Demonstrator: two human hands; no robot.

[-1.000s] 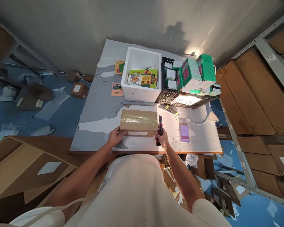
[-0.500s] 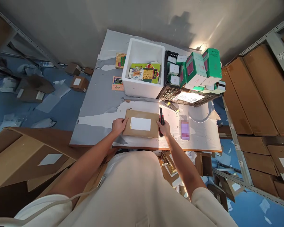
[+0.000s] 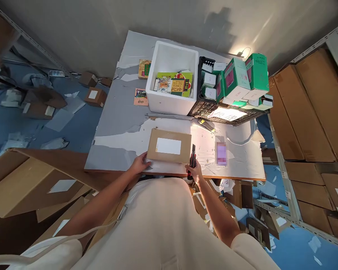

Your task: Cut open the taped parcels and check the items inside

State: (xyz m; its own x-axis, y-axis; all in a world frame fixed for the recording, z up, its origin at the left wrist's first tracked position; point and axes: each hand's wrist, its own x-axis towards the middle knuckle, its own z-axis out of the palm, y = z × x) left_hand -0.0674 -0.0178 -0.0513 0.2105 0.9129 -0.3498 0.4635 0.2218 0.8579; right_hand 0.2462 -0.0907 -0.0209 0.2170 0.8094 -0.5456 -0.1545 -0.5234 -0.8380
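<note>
Box (image 3: 169, 158), head view: white label (image 3: 168, 146) up, near table's (image 3: 109, 122) front edge, between both hands
Left hand (image 3: 139, 164): at near left corner; cannot tell whether gripping
Knife (image 3: 192, 161): clasped in right hand (image 3: 196, 171), best kept pointed clear of the left

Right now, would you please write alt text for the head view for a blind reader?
A person's right hand holds a utility knife beside a labelled cardboard box, the left hand at the box's near left corner. Behind stand a white foam box of booklets and a black crate of green cartons.
</note>
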